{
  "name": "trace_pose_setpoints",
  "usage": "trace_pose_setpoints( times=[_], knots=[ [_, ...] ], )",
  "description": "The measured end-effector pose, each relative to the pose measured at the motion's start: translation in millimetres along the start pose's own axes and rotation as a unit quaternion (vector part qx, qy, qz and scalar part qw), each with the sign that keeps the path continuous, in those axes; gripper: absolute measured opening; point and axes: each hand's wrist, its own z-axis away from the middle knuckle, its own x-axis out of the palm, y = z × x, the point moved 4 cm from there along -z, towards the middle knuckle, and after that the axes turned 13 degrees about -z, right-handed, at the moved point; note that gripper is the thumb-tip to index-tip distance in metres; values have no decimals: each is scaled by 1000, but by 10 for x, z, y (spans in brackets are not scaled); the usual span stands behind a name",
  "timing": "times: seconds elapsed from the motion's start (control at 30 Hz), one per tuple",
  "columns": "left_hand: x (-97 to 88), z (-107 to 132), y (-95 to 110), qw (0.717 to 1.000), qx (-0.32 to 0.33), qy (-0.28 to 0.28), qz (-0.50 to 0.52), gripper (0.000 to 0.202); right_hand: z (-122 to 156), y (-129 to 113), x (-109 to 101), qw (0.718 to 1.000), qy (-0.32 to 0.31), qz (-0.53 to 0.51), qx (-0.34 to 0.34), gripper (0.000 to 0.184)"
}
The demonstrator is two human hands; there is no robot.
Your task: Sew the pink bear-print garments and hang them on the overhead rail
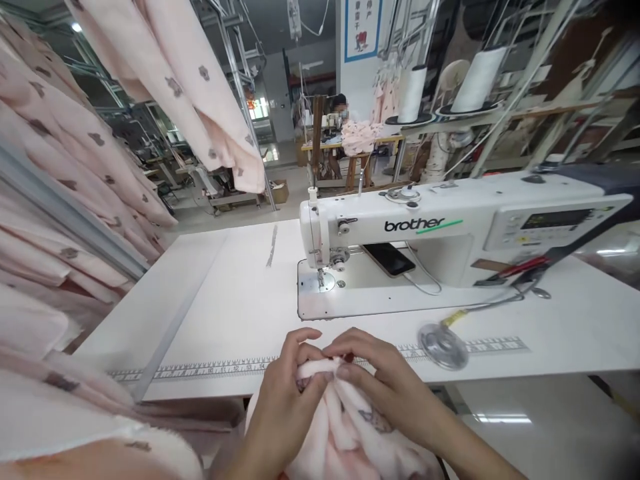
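Note:
Pale pink fabric (345, 427) with dark printed motifs hangs bunched over the table's front edge. My left hand (295, 380) pinches a folded edge of it between thumb and fingers. Close beside it, my right hand (373, 367) grips the same edge, with thumb and fingertips pressed together. Both hands are just in front of the sewing machine (390, 227), whose needle and presser foot (323, 277) stand over the bare needle plate. The lower part of the fabric falls out of view at the bottom.
On the white table (240, 300) runs a printed ruler strip (220, 368). A clear round bobbin-like disc (445, 345) lies at the right. A phone (389, 259) on a cable rests under the machine arm. More pink fabric (65, 133) hangs at the left. Another person (340, 107) sits far back.

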Motion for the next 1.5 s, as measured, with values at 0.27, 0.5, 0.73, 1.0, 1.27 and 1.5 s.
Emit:
trace_pose_setpoints(
  times=[0.27, 0.5, 0.73, 1.0, 1.27, 1.5],
  knots=[
    [68, -8, 69, 1000, 9, 21, -1, 38, -126, -121, -141, 993, -61, 88, 56, 13],
    [27, 25, -106, 979, 166, 64, -97, 38, -292, 281, 22, 916, -178, -275, 232, 30],
    [-14, 40, -145, 935, 263, 190, -142, 50, -269, 453, 174, 864, -95, -385, 311, 28],
    [-36, -20, -157, 982, 66, 176, -13, 38, -103, 28, 80, 995, 18, -62, 80, 23],
    [-144, -132, -43, 999, 16, 36, 12, 30, -133, -63, 93, 996, -5, 84, 26, 16],
    [-255, -353, 71, 999, 31, -24, 4, 27, -364, -39, -72, 988, 0, 152, -21, 19]
  ],
)
